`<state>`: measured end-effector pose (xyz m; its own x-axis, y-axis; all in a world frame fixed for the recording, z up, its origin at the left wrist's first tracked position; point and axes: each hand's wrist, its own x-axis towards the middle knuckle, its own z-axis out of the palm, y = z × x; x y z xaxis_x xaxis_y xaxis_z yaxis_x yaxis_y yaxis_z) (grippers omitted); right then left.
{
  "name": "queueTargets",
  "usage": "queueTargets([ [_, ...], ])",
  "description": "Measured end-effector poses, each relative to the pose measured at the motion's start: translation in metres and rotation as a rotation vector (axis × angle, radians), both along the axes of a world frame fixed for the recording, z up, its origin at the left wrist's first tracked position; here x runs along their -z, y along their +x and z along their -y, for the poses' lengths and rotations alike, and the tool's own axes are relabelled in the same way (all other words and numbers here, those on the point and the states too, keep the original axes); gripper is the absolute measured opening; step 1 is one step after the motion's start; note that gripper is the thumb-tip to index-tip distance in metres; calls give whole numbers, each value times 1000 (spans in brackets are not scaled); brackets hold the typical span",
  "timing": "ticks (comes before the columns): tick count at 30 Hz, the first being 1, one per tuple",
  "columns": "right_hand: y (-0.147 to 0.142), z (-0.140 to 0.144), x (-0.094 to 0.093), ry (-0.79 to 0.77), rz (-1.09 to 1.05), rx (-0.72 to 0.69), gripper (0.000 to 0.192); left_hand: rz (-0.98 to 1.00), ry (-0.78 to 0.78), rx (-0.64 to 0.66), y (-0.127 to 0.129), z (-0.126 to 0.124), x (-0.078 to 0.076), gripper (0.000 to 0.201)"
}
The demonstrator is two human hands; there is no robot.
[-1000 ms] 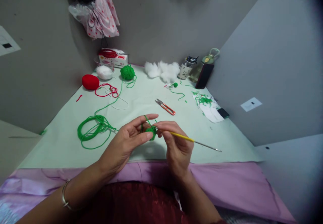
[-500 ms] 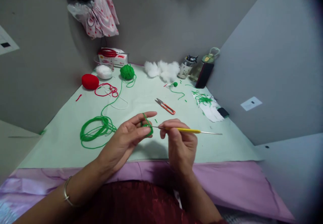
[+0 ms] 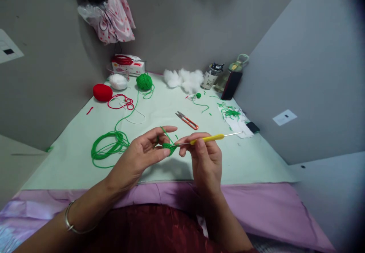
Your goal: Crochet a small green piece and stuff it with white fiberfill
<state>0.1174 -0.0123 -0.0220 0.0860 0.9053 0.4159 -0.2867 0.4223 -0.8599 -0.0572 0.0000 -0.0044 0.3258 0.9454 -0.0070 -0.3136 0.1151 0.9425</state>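
Observation:
My left hand point(image 3: 144, 148) pinches a small green crochet piece point(image 3: 169, 147) between thumb and fingers, its index finger stretched out with green yarn running over it. In my right hand point(image 3: 207, 154) is a crochet hook point(image 3: 209, 139) with a yellow handle, held near the handle's front. The hook's thin metal tip meets the crochet piece at its right side; whether it has caught a loop is too small to tell. A loose coil of green yarn point(image 3: 105, 152) lies left of my left hand, linked by a strand to the green yarn ball point(image 3: 144, 81).
Orange thread snips point(image 3: 188, 121) lie just beyond my hands. Red point(image 3: 102, 92) and white yarn balls point(image 3: 118, 81) sit at the back left. White stuffing point(image 3: 185, 80), a pen cup point(image 3: 210, 78), a phone point(image 3: 231, 86) and green yarn scraps point(image 3: 231, 113) are further back and right.
The crochet hook has tilted, its rear end swinging up and left. The crochet piece has turned slightly in my left fingers, showing more of itself.

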Motion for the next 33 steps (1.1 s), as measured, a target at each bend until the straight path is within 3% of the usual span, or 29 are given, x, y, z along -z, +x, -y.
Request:
queueTargets([
  [4, 2, 10, -1, 133, 292, 156, 23, -121, 89, -45, -2, 3, 0, 41],
  [10, 3, 15, 7, 489, 634, 289, 30, -276, 222, -160, 3, 8, -2, 41],
  [13, 3, 14, 13, 568, 825, 376, 37, -201, 149, -148, 6, 10, -1, 45],
  [15, 3, 15, 17, 611, 934, 437, 44, -69, 16, -79, 7, 10, 0, 52],
  [17, 3, 15, 17, 610, 887, 456, 45, 98, -170, 29, 7, 9, 1, 55],
  [20, 1, 14, 13, 442, 566, 397, 33, 268, -331, 92, 4, 4, 0, 46],
  [23, -2, 9, 5, 233, 269, 281, 23, 278, -282, 61, 4, 2, -1, 42],
  [25, -4, 6, 3, 180, 207, 200, 20, 232, -219, 75, 5, 3, 1, 42],
  [28, -5, 7, 5, 212, 285, 186, 22, 145, -120, 28, 10, 6, 4, 42],
  [31, -5, 13, 11, 351, 559, 331, 33, 152, -111, -40, 14, 8, 7, 49],
  [33, -4, 16, 15, 498, 760, 449, 42, 230, -194, 15, 16, 7, 7, 50],
])
